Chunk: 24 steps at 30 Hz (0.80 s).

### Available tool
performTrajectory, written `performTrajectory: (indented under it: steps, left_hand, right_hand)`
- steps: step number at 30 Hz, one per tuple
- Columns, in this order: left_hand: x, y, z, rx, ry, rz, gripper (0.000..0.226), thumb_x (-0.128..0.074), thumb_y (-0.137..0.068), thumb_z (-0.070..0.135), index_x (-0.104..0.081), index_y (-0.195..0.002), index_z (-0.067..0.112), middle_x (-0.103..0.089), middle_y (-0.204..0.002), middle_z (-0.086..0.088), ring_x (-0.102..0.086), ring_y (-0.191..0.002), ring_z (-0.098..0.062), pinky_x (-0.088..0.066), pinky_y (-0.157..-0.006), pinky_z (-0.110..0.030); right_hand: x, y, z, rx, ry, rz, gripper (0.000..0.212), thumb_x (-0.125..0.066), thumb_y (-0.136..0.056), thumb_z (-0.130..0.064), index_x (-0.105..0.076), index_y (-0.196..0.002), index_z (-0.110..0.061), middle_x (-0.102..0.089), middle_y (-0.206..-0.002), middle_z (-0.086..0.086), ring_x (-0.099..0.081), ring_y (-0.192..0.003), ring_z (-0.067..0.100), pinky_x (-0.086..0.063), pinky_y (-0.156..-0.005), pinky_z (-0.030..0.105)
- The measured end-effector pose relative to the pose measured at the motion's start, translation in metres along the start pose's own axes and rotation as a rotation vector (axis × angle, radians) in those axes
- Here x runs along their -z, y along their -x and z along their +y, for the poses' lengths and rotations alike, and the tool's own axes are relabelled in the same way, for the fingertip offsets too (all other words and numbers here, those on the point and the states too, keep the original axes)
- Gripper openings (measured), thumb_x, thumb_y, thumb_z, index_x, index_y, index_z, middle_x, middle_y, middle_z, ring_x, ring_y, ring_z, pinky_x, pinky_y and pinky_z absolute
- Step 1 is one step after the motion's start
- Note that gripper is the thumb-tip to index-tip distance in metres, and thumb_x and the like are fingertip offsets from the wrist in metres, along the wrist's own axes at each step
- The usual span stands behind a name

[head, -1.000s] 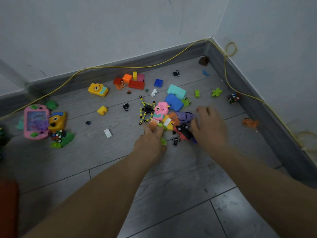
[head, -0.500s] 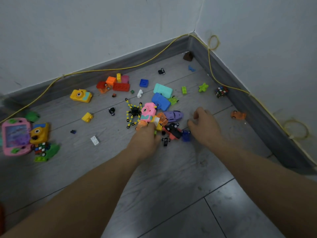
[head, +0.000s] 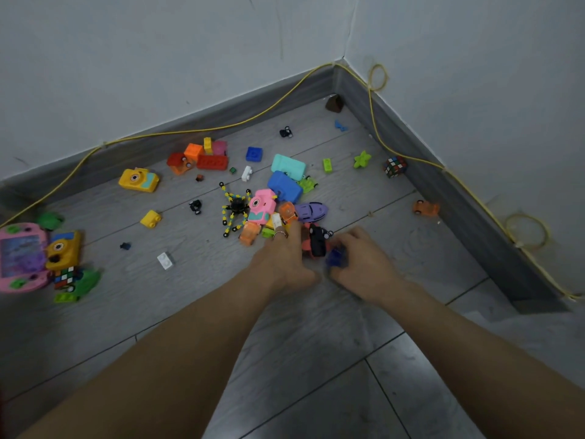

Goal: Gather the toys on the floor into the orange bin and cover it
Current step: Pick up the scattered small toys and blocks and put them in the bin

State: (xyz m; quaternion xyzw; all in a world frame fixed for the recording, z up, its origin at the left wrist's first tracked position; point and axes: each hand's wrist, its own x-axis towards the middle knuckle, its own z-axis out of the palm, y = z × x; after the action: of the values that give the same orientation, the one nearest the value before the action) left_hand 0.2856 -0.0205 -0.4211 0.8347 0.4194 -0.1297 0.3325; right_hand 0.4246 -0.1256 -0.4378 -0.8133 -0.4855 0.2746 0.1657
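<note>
Toys lie scattered on the grey floor, and the orange bin is out of view. My left hand (head: pixel 281 261) lies palm down at the near edge of the middle pile, one finger stretched toward the orange toy car (head: pixel 287 211); what is under the palm is hidden. My right hand (head: pixel 361 264) is curled around a small blue toy (head: pixel 335 258). A red and black toy car (head: pixel 316 243) sits between the two hands, touching both. Just beyond are a pink toy camera (head: pixel 262 206), a purple boat (head: pixel 311 211), a black and yellow spider toy (head: pixel 235 208) and a blue block (head: pixel 284 186).
Two walls meet at the back right, with a yellow cable (head: pixel 190 131) along the skirting. A pink handheld game (head: pixel 20 256), a yellow camera (head: pixel 61 248) and a cube puzzle (head: pixel 65 277) lie far left. Another cube puzzle (head: pixel 395 166) and an orange car (head: pixel 425 208) sit by the right wall.
My right hand has slid left and closed around the blue toy. My hands have come together around the red and black car. The view has shifted slightly.
</note>
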Motion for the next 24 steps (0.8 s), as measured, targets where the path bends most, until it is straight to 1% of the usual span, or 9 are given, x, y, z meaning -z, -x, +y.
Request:
performTrajectory:
  steps: [3,6,9,11,13,15,17,21,24]
  left_hand:
    - [-0.002,-0.004,0.007,0.042,0.132,0.001,0.099,-0.062,-0.050,0.069,-0.030,-0.136,0.034,-0.038,-0.133,-0.007,-0.043,-0.124,-0.031,-0.045,-0.100,-0.050]
    - [-0.008,-0.011,0.008,0.076,0.174,0.023,0.084,-0.068,-0.066,0.065,-0.037,-0.138,0.037,-0.037,-0.135,-0.009,-0.040,-0.129,-0.032,-0.041,-0.106,-0.048]
    - [-0.013,-0.018,0.009,0.145,0.226,0.063,0.070,-0.063,-0.074,0.068,-0.043,-0.133,0.038,-0.041,-0.133,-0.011,-0.041,-0.128,-0.032,-0.040,-0.106,-0.046]
    - [-0.016,-0.022,0.012,0.180,0.226,0.089,0.065,-0.059,-0.074,0.073,-0.045,-0.128,0.039,-0.045,-0.131,-0.012,-0.042,-0.124,-0.032,-0.042,-0.103,-0.047]
    - [-0.017,-0.024,0.017,0.193,0.191,0.121,0.061,-0.058,-0.077,0.072,-0.047,-0.126,0.037,-0.044,-0.132,-0.013,-0.042,-0.123,-0.034,-0.044,-0.100,-0.047]
    - [-0.018,-0.024,0.023,0.191,0.164,0.170,0.056,-0.062,-0.080,0.066,-0.050,-0.124,0.033,-0.040,-0.134,-0.015,-0.041,-0.123,-0.035,-0.045,-0.098,-0.046]
    - [-0.018,-0.024,0.026,0.158,0.153,0.196,0.054,-0.067,-0.080,0.058,-0.052,-0.121,0.027,-0.038,-0.135,-0.015,-0.042,-0.123,-0.035,-0.046,-0.097,-0.046]
    - [-0.015,-0.019,0.020,0.118,0.168,0.220,0.056,-0.072,-0.076,0.051,-0.053,-0.118,0.020,-0.039,-0.127,-0.011,-0.049,-0.113,-0.031,-0.049,-0.093,-0.044]
    - [-0.006,-0.011,0.010,0.141,0.216,0.254,0.050,-0.075,-0.077,0.042,-0.051,-0.113,0.018,-0.037,-0.114,-0.006,-0.049,-0.098,-0.024,-0.044,-0.080,-0.033]
  right_hand:
    - [-0.001,0.000,0.000,-0.018,0.031,0.038,0.036,-0.073,-0.072,-0.027,-0.048,-0.095,-0.017,-0.046,-0.094,-0.002,-0.051,-0.078,0.020,-0.046,-0.063,0.036]
    - [0.003,-0.001,0.004,-0.104,-0.056,0.101,0.035,-0.072,-0.072,-0.025,-0.045,-0.093,-0.016,-0.050,-0.084,-0.001,-0.050,-0.073,0.019,-0.040,-0.058,0.034]
    - [0.016,-0.004,0.012,-0.264,-0.247,0.114,0.037,-0.073,-0.075,-0.021,-0.051,-0.104,-0.022,-0.052,-0.089,-0.004,-0.055,-0.080,0.018,-0.048,-0.066,0.034]
    - [0.026,-0.007,0.015,-0.389,-0.461,0.157,0.029,-0.075,-0.074,-0.018,-0.058,-0.097,-0.019,-0.056,-0.086,-0.001,-0.060,-0.080,0.023,-0.058,-0.069,0.042]
    - [0.035,-0.012,0.016,-0.505,-0.654,0.173,0.021,-0.076,-0.075,-0.013,-0.057,-0.085,-0.013,-0.059,-0.084,0.006,-0.061,-0.077,0.028,-0.061,-0.063,0.044]
    - [0.041,-0.016,0.014,-0.573,-0.772,0.135,0.023,-0.077,-0.077,-0.011,-0.055,-0.085,-0.010,-0.059,-0.086,0.012,-0.060,-0.076,0.028,-0.060,-0.057,0.039]
    - [0.044,-0.020,0.010,-0.594,-0.823,0.119,0.023,-0.077,-0.077,-0.011,-0.057,-0.088,-0.008,-0.059,-0.081,0.012,-0.059,-0.071,0.027,-0.061,-0.058,0.041]
    - [0.034,-0.025,0.004,-0.515,-0.703,0.114,0.020,-0.074,-0.077,-0.018,-0.062,-0.092,-0.012,-0.062,-0.083,0.009,-0.062,-0.071,0.024,-0.062,-0.064,0.047]
    - [0.028,-0.024,0.000,-0.307,-0.397,0.002,0.041,-0.072,-0.080,-0.024,-0.062,-0.120,-0.027,-0.059,-0.088,-0.003,-0.061,-0.079,0.016,-0.058,-0.077,0.036]
